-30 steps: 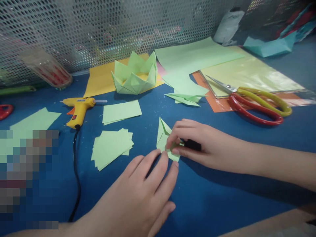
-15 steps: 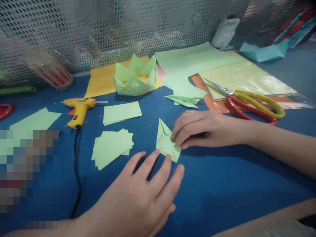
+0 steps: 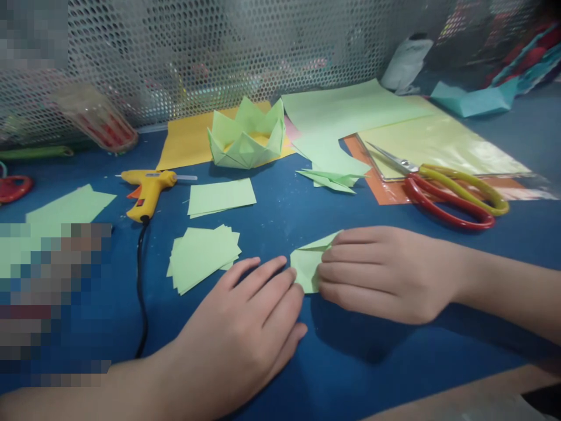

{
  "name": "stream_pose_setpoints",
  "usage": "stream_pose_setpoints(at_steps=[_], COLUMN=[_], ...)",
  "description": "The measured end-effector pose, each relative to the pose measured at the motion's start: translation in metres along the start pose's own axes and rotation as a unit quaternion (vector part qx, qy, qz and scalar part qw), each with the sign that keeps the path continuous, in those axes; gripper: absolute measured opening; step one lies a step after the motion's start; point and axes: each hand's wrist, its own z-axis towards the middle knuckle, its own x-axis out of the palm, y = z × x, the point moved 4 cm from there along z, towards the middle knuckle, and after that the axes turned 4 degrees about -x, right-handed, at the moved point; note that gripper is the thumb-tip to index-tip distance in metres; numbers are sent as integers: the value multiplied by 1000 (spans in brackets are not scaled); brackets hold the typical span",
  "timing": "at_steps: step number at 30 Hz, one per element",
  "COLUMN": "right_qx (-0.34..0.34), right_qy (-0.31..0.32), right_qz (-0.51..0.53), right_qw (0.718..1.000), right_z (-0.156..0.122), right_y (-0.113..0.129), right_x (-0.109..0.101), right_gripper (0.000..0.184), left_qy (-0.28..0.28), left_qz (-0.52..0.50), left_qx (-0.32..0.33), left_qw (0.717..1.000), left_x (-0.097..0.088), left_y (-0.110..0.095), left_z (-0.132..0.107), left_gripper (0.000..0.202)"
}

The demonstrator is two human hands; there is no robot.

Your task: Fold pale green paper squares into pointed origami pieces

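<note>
We find the small folded green paper lying flat on the blue table, in the near middle, between the two hands. The right hand covers its right part, with the fingers straight, close together and pressed flat on it, gripping nothing. The uncovered part lies just left of those fingertips. Its far edge slants up toward the right, and we cannot tell its full long axis under the hand. The left hand lies palm down, fingers stretched and slightly spread, tips touching the paper's left edge. The right hand is the nearer, being on it.

A stack of green squares lies near on the left, not touching. The glue gun and scissors are well apart. Blue tabletop shows on the near side of both hands.
</note>
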Motion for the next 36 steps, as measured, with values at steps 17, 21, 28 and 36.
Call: stream_pose_setpoints(at_steps=[17, 21, 28, 36], right_qx=[97, 121, 305, 396], right_qy=[56, 60, 36, 37], right_qz=[30, 26, 220, 287], right_qw=[993, 991, 926, 871], right_z=[6, 7, 6, 8], right_y=[17, 19, -3, -6], right_x=[-3, -2, 6, 12], right_gripper=[34, 32, 16, 15], left_qy=[-29, -37, -22, 34], left_qz=[3, 0, -108, -188], left_qx=[18, 20, -60, -234], left_qw=[999, 999, 992, 953], left_x=[2, 1, 6, 14], left_y=[-3, -3, 10, 19], left_z=[-1, -1, 7, 10], left_gripper=[24, 21, 17, 11])
